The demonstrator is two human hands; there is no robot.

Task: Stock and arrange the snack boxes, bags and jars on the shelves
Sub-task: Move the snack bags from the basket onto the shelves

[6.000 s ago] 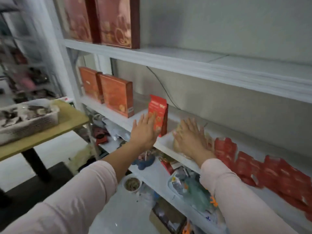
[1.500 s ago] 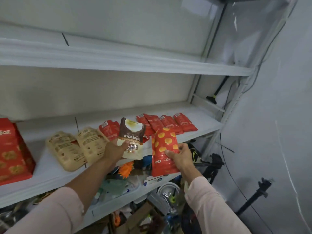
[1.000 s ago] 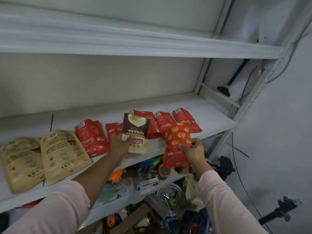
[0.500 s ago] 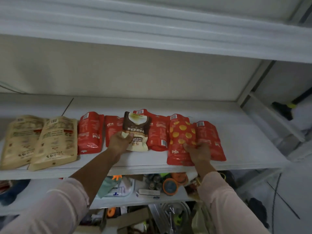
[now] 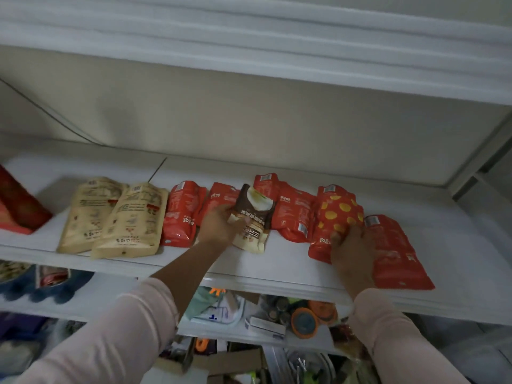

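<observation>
Now both hands are up at the white shelf (image 5: 277, 268), which runs across the view from nine to three o'clock. The left hand (image 5: 219, 225) grips a brown-and-cream bag (image 5: 253, 217) by its left edge, with the thumb on its front. The bag is tilted, its top leaning toward one o'clock, and sits low over the shelf board near the middle of the view; I cannot tell whether it touches the board. The right hand (image 5: 353, 245) holds the lower end of a red bag with yellow dots (image 5: 336, 214), the thumb pressed on the front. That bag lies on the shelf at three o'clock from the brown one.

Plain red bags (image 5: 181, 214) lie flat in a row behind both hands. The rightmost red bag (image 5: 396, 253) is at four o'clock, just beside the right hand. Two tan bags (image 5: 110, 217) lie side by side and touching at nine o'clock from the left hand. A red box (image 5: 19, 206) stands tilted at the far nine o'clock edge.

Both arms wear pink sleeves (image 5: 124, 328). At six o'clock, a lower shelf (image 5: 88, 300) holds blurred clutter and an orange-lidded jar (image 5: 304, 322).
</observation>
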